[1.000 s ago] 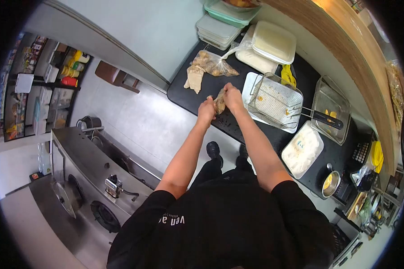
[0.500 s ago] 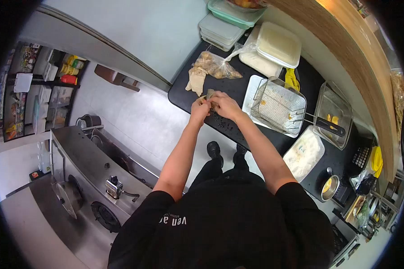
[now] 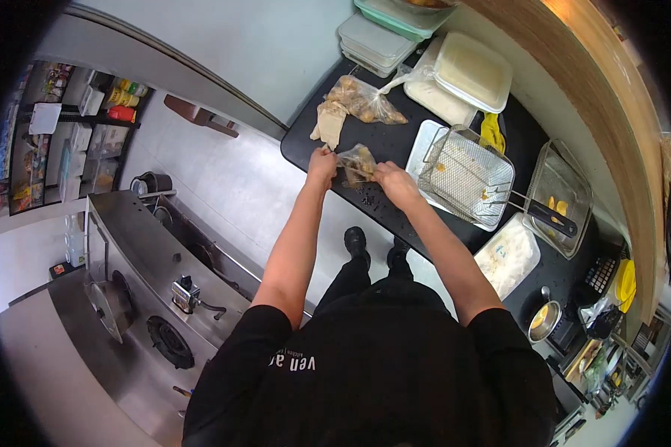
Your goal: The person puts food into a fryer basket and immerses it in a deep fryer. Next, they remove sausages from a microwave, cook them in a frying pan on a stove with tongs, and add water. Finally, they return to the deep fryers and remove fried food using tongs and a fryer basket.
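- Left of the handled wire basket [image 3: 466, 175], our left hand [image 3: 322, 165] and right hand [image 3: 397, 183] are pinching opposite sides of the small bag [image 3: 360, 162].
- We are judging it light, limp, slippery, best gripped by loose edges.

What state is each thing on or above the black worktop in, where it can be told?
Small clear plastic bag: stretched between both hands, brownish contents inside
Larger clear plastic bag: gathered at the neck, filled with brown pieces
Silver wire-mesh basket: upright, nearly empty, orange scraps inside
White rectangular tub: uncovered, white contents
Round metal bowl: uncovered, yellow contents
Beige glove-shaped item: unworn, lying down
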Demonstrator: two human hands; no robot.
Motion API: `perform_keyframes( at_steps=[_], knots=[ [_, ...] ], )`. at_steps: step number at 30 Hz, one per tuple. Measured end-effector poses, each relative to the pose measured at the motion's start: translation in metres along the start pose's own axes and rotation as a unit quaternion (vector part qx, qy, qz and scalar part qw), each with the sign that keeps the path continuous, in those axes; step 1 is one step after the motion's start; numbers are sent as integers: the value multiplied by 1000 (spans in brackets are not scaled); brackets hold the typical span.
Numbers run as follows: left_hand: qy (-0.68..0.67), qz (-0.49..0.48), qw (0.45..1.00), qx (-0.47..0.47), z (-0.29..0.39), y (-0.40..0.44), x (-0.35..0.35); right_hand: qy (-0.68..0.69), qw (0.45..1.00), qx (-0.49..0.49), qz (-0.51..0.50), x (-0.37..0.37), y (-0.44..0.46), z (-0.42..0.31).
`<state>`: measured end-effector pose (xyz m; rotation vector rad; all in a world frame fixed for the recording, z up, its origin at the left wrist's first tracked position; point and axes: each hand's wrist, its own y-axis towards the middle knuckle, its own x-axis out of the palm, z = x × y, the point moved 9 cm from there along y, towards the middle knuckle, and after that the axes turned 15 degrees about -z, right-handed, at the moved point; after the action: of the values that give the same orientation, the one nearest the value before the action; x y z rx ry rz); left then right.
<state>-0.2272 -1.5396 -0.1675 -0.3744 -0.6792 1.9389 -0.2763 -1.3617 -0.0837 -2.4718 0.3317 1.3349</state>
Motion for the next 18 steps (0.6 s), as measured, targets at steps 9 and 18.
perform_keyframes(
  at_steps=[9, 18],
  knots=[
    [452, 153, 815, 329, 95, -76, 32, 16, 985, 80, 152, -58, -8, -6],
    [583, 53, 764, 273, 81, -66, 67, 98, 985, 141, 27, -30, 29, 11]
  ],
)
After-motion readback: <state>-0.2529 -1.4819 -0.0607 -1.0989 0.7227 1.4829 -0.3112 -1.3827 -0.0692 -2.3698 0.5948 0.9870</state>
